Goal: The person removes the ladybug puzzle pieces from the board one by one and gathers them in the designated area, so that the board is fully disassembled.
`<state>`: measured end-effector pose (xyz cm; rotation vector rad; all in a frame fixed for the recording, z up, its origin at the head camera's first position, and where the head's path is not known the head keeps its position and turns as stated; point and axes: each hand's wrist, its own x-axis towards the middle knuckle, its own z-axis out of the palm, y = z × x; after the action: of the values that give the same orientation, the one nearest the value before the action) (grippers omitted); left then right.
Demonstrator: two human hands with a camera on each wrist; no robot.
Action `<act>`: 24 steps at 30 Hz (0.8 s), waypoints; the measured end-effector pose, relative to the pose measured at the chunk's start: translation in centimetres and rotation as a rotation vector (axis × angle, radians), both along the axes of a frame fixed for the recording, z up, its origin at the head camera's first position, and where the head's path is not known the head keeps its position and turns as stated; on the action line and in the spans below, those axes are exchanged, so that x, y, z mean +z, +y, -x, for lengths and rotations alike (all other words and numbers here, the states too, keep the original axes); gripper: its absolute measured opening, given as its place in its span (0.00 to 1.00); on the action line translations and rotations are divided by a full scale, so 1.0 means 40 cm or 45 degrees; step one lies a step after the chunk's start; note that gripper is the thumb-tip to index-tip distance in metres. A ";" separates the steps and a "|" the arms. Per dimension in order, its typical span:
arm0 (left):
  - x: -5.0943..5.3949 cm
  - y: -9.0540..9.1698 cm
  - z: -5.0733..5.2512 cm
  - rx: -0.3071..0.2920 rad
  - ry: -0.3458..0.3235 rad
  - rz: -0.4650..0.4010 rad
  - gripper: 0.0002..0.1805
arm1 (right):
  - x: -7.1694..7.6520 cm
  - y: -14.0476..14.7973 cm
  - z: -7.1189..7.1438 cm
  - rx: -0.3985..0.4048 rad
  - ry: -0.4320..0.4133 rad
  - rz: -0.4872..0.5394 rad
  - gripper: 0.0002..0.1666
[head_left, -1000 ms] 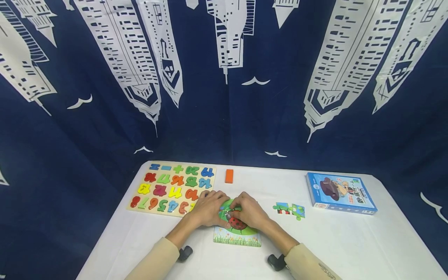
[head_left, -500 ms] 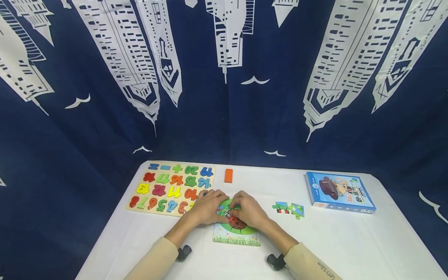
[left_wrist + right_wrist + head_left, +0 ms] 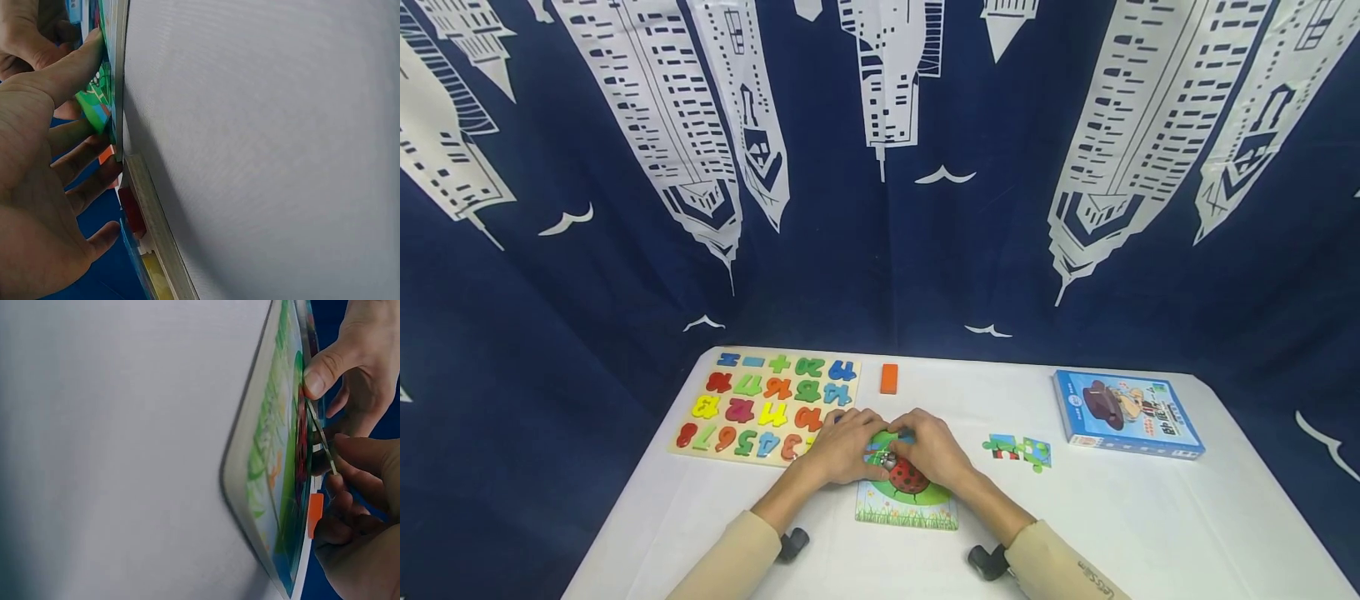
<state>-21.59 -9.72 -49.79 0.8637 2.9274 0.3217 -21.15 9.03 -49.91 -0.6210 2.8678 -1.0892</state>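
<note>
A ladybug jigsaw puzzle [image 3: 904, 510] lies in its tray on the white table, in front of the person. The left hand [image 3: 848, 447] rests at its upper left; in the left wrist view the thumb [image 3: 78, 65] presses on the picture, and the fairly straight fingers reach to the tray's edge. Over the upper right part, the right hand [image 3: 931, 450] pinches a thin puzzle piece [image 3: 323, 439] between thumb and fingers. That piece is tilted up from the picture, one end near the left thumb. Both hands cover part of the puzzle's top.
Two loose puzzle pieces [image 3: 1003, 446] lie to the right. Beyond them is a blue picture box [image 3: 1138, 414]. A wooden number board [image 3: 760, 457] lies at the left, near the left hand. An orange block [image 3: 889, 379] sits behind the hands. A dark blue curtain [image 3: 850, 267] hangs at the back.
The right thumb and fingers have shifted slightly up and away, so the ladybug's head shows more. The left hand stays almost where it was.
</note>
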 end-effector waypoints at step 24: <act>-0.001 -0.004 -0.002 -0.024 0.033 -0.017 0.41 | 0.014 0.024 0.005 -0.029 -0.272 0.284 0.07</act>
<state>-21.51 -9.86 -49.84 0.9029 2.9422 0.3323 -21.36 9.99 -49.33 -0.4475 2.6007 -1.3987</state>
